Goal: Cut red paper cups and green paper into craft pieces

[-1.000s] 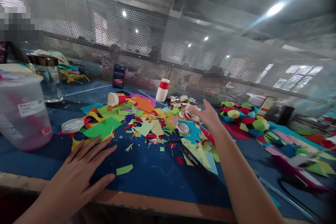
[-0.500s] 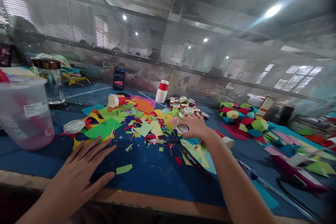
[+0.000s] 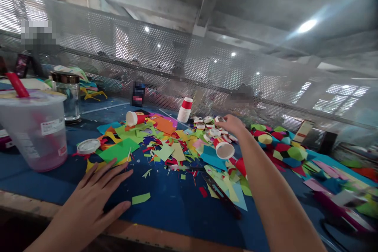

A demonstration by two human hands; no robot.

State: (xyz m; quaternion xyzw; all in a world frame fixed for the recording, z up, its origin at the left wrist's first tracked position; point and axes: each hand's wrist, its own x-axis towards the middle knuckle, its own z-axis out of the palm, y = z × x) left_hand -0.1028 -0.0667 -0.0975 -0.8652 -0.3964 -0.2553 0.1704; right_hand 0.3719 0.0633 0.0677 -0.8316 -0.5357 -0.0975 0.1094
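Observation:
My left hand [image 3: 99, 195] lies with fingers spread near the table's front edge, holding nothing. Just beyond its fingertips are a green paper sheet [image 3: 121, 150] and a larger round white rim piece [image 3: 88, 146]. My right hand [image 3: 234, 124] reaches over the far side of the scrap pile. Its fingertips pinch a small round white piece [image 3: 219, 119] that looks like the cut-off bottom of a paper cup. Several similar pieces [image 3: 207, 119] lie heaped beside it. Below the hand, a red and white paper cup [image 3: 225, 149] rests on its side among paper scraps [image 3: 165, 152].
Stacked paper cups [image 3: 185, 111] stand near the perforated metal screen [image 3: 165, 57]. A drink cup with a straw [image 3: 38, 138] and a glass jar [image 3: 67, 100] are at left. Scissors [image 3: 221, 195] lie in front. Colourful paper balls [image 3: 283, 151] and a purple tool [image 3: 339, 208] are at right.
My right hand has moved away from me and slightly right with the small round white piece, uncovering the cup on its side. My left hand stays spread. The view has shifted slightly.

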